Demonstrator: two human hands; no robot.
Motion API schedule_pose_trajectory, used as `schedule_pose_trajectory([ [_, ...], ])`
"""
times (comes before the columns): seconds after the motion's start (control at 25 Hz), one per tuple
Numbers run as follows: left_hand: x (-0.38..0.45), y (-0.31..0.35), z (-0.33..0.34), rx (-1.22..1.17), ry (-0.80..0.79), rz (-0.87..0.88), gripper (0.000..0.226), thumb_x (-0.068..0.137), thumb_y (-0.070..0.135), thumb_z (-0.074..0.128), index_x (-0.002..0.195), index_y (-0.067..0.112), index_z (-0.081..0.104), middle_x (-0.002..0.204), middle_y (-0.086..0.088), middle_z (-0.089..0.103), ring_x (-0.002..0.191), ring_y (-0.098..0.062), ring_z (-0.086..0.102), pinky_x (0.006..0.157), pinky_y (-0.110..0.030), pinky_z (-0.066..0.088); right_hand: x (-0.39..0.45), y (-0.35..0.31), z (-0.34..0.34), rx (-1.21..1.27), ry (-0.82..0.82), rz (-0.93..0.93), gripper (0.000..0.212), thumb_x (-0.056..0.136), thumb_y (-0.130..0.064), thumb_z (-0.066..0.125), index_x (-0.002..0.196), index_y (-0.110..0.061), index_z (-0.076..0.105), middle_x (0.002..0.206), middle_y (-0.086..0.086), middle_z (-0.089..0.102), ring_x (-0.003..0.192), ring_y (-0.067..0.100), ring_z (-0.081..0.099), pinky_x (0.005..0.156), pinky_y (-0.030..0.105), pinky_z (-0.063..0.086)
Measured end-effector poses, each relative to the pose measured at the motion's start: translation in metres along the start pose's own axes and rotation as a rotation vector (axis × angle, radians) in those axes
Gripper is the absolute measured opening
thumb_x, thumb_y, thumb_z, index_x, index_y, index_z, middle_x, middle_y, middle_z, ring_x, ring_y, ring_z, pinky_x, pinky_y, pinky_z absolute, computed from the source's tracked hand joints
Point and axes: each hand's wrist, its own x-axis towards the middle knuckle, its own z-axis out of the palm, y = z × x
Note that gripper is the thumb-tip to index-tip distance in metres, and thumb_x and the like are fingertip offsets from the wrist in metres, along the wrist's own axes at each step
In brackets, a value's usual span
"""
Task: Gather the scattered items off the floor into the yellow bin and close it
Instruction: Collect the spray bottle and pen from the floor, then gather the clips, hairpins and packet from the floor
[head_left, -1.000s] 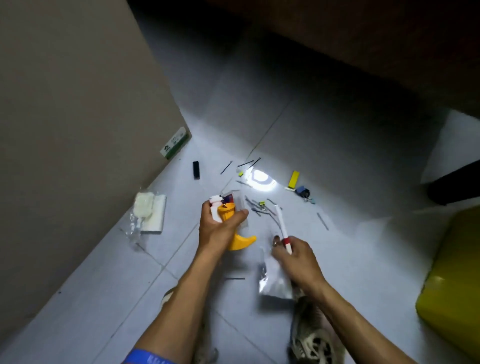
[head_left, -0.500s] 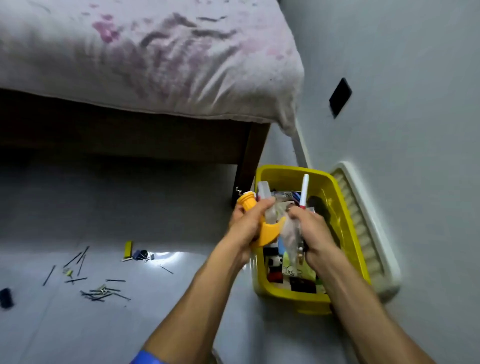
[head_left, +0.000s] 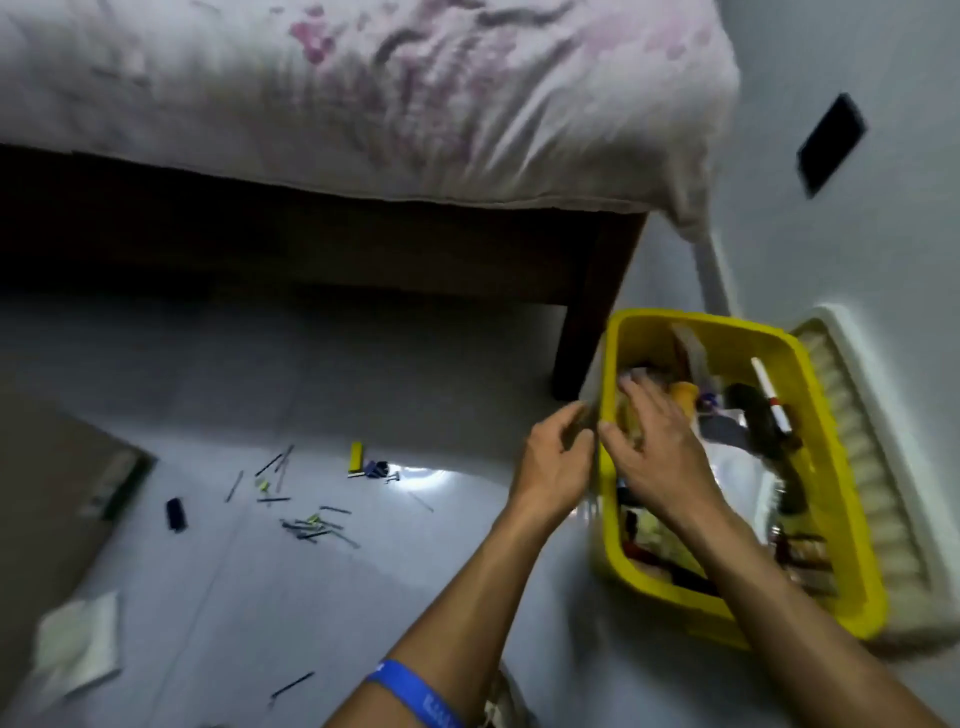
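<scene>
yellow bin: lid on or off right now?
Off. The yellow bin is open-topped: a white marker and other clutter show inside, and the right hand reaches over its rim.

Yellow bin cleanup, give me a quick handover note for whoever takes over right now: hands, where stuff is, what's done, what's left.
Left hand: empty, fingers loosely curled, just outside the yellow bin at its left wall.
Right hand: empty, fingers spread, over the bin's left side.
Done: white marker and orange piece lie in the bin.
Left on the floor: thin dark sticks, yellow block, dark clip, small black item, white packet, one stray stick.
Bin is open; the pale ribbed piece beside it may be its lid.
</scene>
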Motion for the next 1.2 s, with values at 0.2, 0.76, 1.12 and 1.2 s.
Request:
schedule_pose_trajectory([
  [0.2,-0.034,-0.052,-0.128,-0.018,0.297,-0.148,0.043,0.098,0.016,0.048,0.139,0.024,0.052,0.141,0.001,0.055,0.125,-0.011,0.052,0.095,-0.017,0.040,-0.013,-0.122,0.107,0.062,-0.327,-0.185,0.046,0.099,-0.025,0.051,0.144,-0.021,0.043,0.156,0.001,0.035,0.142,0.019,0.034,0.111,0.029,0.027],
  [0.76,-0.066,-0.271,-0.389,0.412,0.721,-0.603,0.057,0.087,0.018,0.053,0.142,0.024,0.044,0.152,-0.004,0.037,0.134,-0.024,0.039,0.106,-0.036,0.037,0.009,-0.209,0.349,-0.120,-0.805,-0.430,0.040,0.091,-0.023,0.056,0.131,-0.022,0.055,0.136,-0.001,0.055,0.119,0.023,0.054,0.094,0.035,0.046],
  [1.12,-0.024,-0.309,-0.387,0.495,0.739,-0.389,0.014,0.088,0.001,0.058,0.094,0.011,0.066,0.102,-0.003,0.055,0.097,-0.020,0.052,0.077,-0.016,0.032,0.068,-0.256,0.439,-0.326,-0.623,-0.681,0.037,0.086,-0.023,0.054,0.123,-0.023,0.052,0.126,0.003,0.049,0.107,0.031,0.047,0.085,0.040,0.041],
  [1.2,-0.021,-0.304,-0.383,0.397,0.732,-0.367,0.022,0.085,0.001,0.060,0.101,0.015,0.065,0.103,0.001,0.059,0.091,-0.014,0.056,0.079,-0.014,0.037,0.062,-0.258,0.442,-0.391,-0.613,-0.718,0.031,0.085,-0.027,0.051,0.117,-0.024,0.053,0.119,0.002,0.048,0.104,0.030,0.043,0.084,0.040,0.037],
])
